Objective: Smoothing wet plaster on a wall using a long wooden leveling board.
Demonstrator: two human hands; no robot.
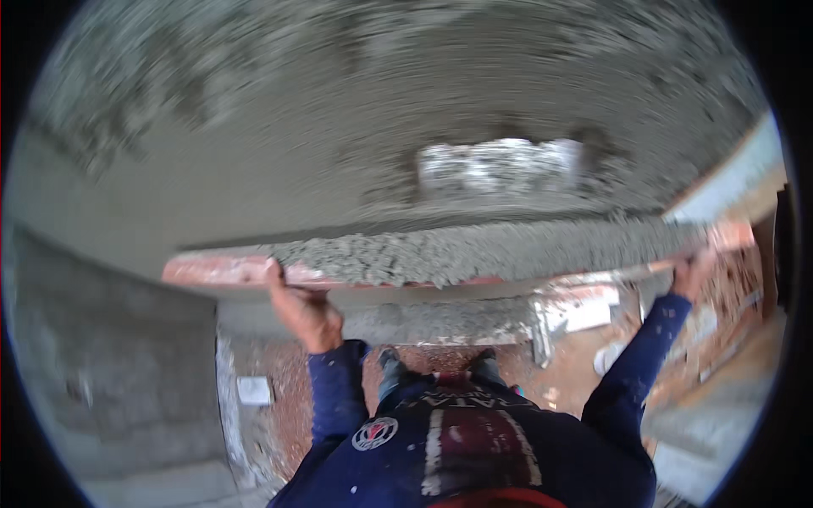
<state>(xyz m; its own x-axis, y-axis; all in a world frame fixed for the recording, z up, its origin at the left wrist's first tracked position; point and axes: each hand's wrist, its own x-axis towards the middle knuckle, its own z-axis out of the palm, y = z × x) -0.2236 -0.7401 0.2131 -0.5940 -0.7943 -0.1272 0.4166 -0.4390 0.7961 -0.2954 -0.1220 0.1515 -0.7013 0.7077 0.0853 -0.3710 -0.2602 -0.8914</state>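
Note:
A long reddish straightedge (pixel 218 270) spans the view from left to right, held against a wall of wet grey plaster (pixel 279 161). Loose wet mortar (pixel 483 248) is heaped along most of its upper face. My left hand (pixel 306 311) grips the near edge toward its left end, thumb up over the top. Toward the other end my right hand (pixel 694 273) is closed on it; the fingers are partly hidden and blurred. Above the straightedge, a pale rectangular patch (pixel 500 168) smeared with mortar shows in the plaster.
Rougher, lumpy plaster (pixel 169 76) covers the upper wall. A grey side wall (pixel 110 339) stands at left. Below are a mortar-covered ledge (pixel 432 322), reddish floor (pixel 296 381) and a small white block (pixel 254 390). Stained boards (pixel 728 296) and a white round object (pixel 606 357) lie at right.

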